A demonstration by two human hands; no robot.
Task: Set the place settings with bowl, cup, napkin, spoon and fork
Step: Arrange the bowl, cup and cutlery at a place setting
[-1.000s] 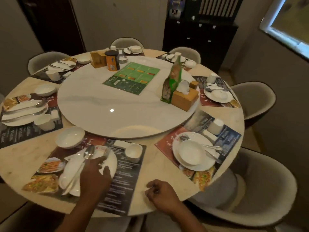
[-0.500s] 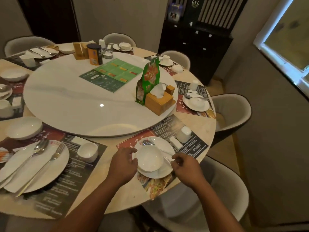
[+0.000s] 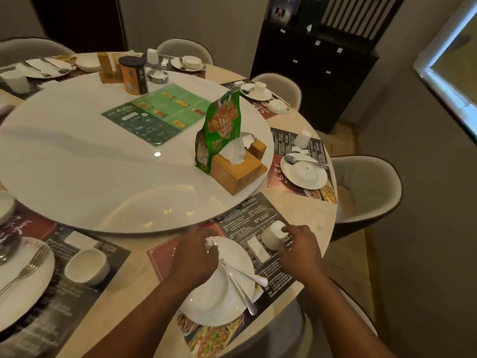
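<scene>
A person's left hand (image 3: 195,257) and right hand (image 3: 300,251) work at one place setting on the near edge of a round worktop (image 3: 134,275). The left fingers curl over the heads of two pieces of cutlery (image 3: 240,285), whose handles cross a white plate (image 3: 214,301) toward its right rim; which piece is the spoon and which the fork cannot be told. The right fingers grasp one white cup (image 3: 272,235), tilted on its side just beyond the plate's far right. One folded white napkin (image 3: 258,250) lies between cup and plate, on a printed placemat (image 3: 165,257).

Six plates in all show around the worktop's edge. The one at the near left edge carries a fork (image 3: 28,267), with a small white bowl (image 3: 86,266) beside it. The one at the right edge bears a spoon (image 3: 296,159).

On the central white turntable (image 3: 77,164) stand one green packet (image 3: 219,130), one wooden tissue box (image 3: 236,171) and one orange canister (image 3: 133,76), and one green menu card (image 3: 160,112) lies flat.

Five upholstered chairs (image 3: 369,187) are visible around the worktop.
</scene>
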